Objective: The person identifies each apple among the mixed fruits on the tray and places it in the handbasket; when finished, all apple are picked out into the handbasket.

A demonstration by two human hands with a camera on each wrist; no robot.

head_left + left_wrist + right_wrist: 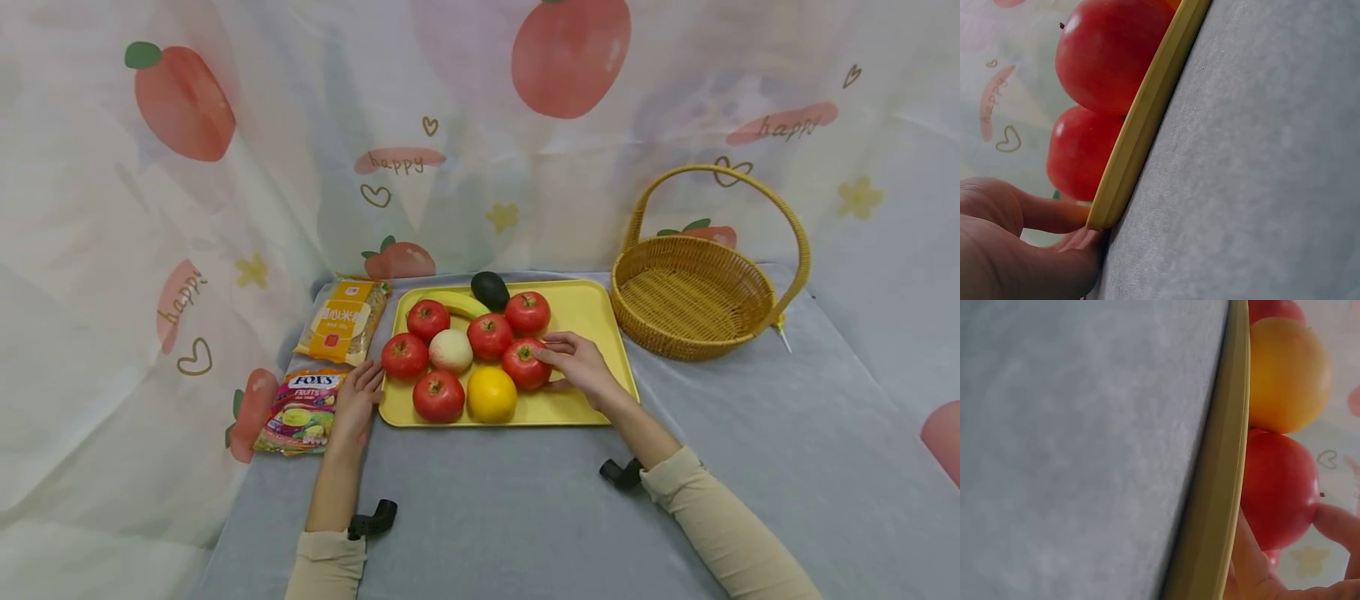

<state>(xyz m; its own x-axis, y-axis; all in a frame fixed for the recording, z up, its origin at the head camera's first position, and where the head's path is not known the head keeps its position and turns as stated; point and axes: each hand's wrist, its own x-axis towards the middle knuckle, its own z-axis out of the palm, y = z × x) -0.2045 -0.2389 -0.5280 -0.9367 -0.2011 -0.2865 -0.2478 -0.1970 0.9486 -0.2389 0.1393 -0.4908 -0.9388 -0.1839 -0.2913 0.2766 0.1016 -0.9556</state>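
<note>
My right hand [581, 367] grips a red apple [527, 363] at the right of the fruit group, its fingers and thumb against the apple's sides. In the right wrist view this apple [1280, 490] touches a yellow round fruit [1288, 375] by the tray rim. At the yellow tray [581, 412], my left hand [356, 408] touches the left edge with fairly straight fingers. Some of its fingers are hidden behind the rim in the left wrist view. Around the held apple sit several other red apples [438, 396], a pale round fruit [451, 351], a banana [457, 302] and a dark avocado [490, 292].
A wicker basket [693, 346] with a tall handle stands right of the tray. To the left lie a yellow-orange food bag [341, 323] and a purple candy bag [300, 412], the latter beside my left hand. Grey cloth [487, 508] covers the table; a printed curtain hangs behind.
</note>
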